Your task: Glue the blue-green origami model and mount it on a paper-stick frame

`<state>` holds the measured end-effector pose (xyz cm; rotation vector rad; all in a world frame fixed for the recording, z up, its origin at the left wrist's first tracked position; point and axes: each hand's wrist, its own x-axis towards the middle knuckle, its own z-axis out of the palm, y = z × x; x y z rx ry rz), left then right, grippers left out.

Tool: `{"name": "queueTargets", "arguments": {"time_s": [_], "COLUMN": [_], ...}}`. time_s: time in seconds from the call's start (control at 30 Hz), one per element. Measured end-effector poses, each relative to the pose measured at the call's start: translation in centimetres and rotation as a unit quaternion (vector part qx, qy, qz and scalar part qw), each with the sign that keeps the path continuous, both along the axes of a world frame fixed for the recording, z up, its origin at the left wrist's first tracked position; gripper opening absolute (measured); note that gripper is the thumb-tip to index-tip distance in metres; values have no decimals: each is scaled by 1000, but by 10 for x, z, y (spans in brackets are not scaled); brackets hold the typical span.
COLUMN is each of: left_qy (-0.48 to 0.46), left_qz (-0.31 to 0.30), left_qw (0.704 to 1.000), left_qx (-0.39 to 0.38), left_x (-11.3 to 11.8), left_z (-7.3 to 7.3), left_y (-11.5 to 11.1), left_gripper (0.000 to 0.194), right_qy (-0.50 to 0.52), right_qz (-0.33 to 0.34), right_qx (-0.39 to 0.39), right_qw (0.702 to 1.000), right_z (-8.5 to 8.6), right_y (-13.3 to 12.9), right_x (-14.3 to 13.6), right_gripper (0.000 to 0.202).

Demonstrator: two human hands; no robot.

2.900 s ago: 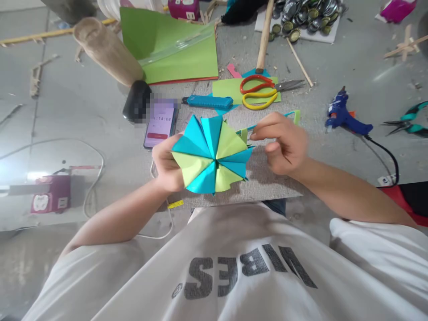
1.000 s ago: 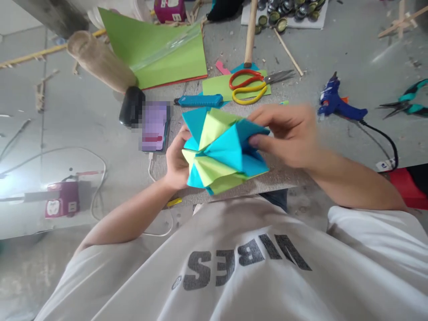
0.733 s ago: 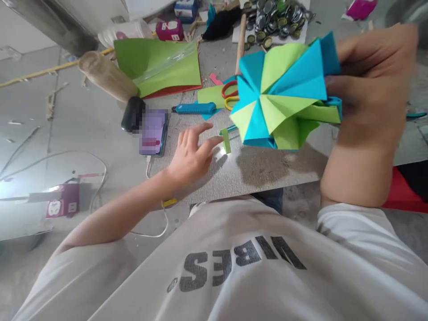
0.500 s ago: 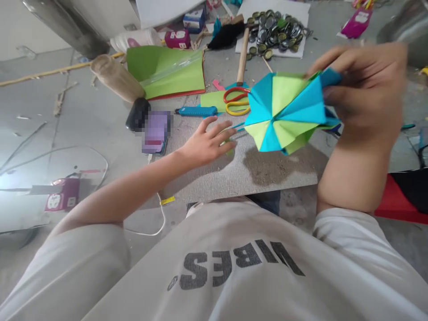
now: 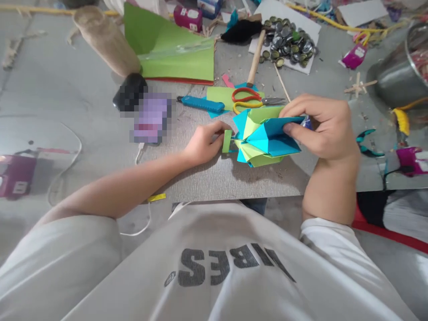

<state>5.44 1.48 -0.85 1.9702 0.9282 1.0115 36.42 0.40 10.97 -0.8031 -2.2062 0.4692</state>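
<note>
My right hand point(image 5: 323, 127) pinches a folded paper ornament point(image 5: 267, 140) by its upper right edge, thumb in front. The ornament has pleated blue and lime-green panels that meet at a point facing left. Beside that point, my left hand point(image 5: 205, 145) is closed, thumb and forefinger at a small green paper tab point(image 5: 227, 141). Thin blue strips run between the tab and the ornament. Just above the ornament lie scissors point(image 5: 264, 101) with one red and one yellow handle. A blue utility knife point(image 5: 202, 103) rests above my left hand.
A phone point(image 5: 154, 118) on a white cable and a black case point(image 5: 130, 92) sit left. Green sheets point(image 5: 177, 55) lie behind, near a wooden handle point(image 5: 256, 60). Bottle caps point(image 5: 290, 42) are heaped on white board. At right stand a metal bucket point(image 5: 397, 62) and blue-handled pliers point(image 5: 366, 143).
My right hand has brought the ornament down and left, turning it sideways. My left hand, spread before, has closed at the green tab. The view has shifted somewhat.
</note>
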Motion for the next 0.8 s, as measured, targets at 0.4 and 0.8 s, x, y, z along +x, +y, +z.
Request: {"name": "queueTargets", "arguments": {"time_s": [0.4, 0.8], "left_qy": [-67, -20], "left_qz": [18, 6], "left_qw": [998, 957], "left_qx": [-7, 289], "left_x": [-5, -17], "left_z": [-6, -17], "left_y": [4, 3], "left_gripper": [41, 24], "right_qy": [-150, -258], "right_qz": [39, -90], "right_qx": [-184, -270], "right_qw": [971, 923], "right_z": [16, 54], "right_y": [77, 31], "right_x": [-16, -50], "right_gripper": [9, 7]}}
